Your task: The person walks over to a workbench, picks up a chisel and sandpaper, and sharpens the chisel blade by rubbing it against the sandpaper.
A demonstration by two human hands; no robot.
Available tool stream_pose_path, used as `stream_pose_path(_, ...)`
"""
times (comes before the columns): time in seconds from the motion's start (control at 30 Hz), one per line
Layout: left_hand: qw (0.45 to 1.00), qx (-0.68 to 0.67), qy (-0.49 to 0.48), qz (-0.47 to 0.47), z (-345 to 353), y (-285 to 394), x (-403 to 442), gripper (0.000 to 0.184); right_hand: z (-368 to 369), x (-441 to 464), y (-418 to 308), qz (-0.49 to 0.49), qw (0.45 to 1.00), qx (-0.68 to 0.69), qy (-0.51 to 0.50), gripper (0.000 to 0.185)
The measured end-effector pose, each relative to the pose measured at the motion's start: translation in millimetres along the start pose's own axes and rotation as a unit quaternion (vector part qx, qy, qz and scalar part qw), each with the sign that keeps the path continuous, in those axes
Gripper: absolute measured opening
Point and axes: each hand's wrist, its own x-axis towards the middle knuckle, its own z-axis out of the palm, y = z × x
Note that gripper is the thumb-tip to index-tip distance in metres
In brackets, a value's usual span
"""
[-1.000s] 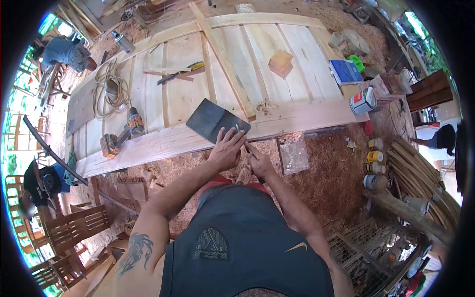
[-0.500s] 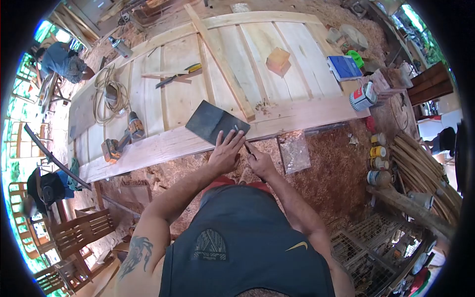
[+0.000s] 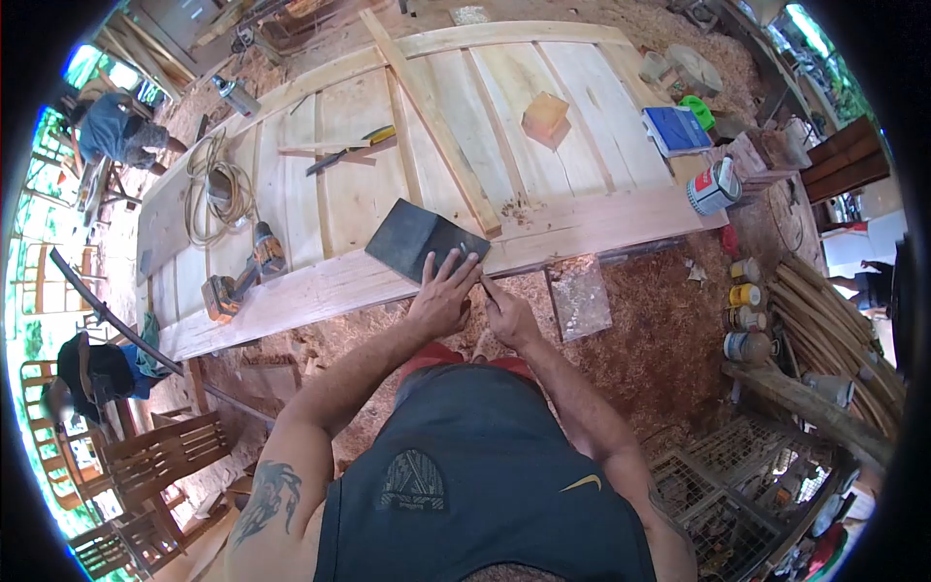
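Note:
A dark, creased sheet (image 3: pixel 412 238) lies over the near edge of a large wooden panel (image 3: pixel 339 209). My left hand (image 3: pixel 444 296) rests on the sheet's right part, fingers spread. Close beside it, my right hand (image 3: pixel 509 315) is closed around a thin dark tool (image 3: pixel 489 282), whose tip is at the sheet's right corner. Most of the tool is hidden in the hand. A loose wooden strip (image 3: pixel 436 126) lies across the panel just beyond the sheet.
On the panel are a drill (image 3: pixel 264 247), a coiled hose (image 3: pixel 218 194), a yellow-handled tool (image 3: pixel 354 148), an orange block (image 3: pixel 545 116), a blue box (image 3: pixel 676 131) and a can (image 3: pixel 713 189). People are at the left (image 3: pixel 116 131) and right (image 3: pixel 873 286). Several poles (image 3: pixel 824 330) lie right.
The view has shifted slightly. Both hands stay nearly in place on the sheet and tool. The person at the far left has changed posture a little.

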Motion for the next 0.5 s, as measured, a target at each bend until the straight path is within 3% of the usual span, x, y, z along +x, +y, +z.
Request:
stream_pose_path(0.13, 1.0, -0.019, -0.004, -0.02, -5, -2, 4, 0.08, 2, 5, -3, 0.008, 1.0, -0.001, -0.005, 0.056)
stream_pose_path(0.23, 0.993, -0.1, 0.048, -0.03, -3, -2, -2, 0.075, -3, 2, -10, 0.037, 0.999, -0.002, -0.023, 0.055)
stream_pose_path(0.33, 0.985, -0.074, 0.114, -0.109, -3, -12, -5, 0.064, -3, -5, -11, 0.044, 0.999, 0.001, -0.013, 0.054)
stream_pose_path(0.5, 0.993, -0.033, 0.082, -0.072, 12, -30, -16, 0.054, -7, -4, -14, 0.036, 0.999, 0.007, -0.011, 0.053)
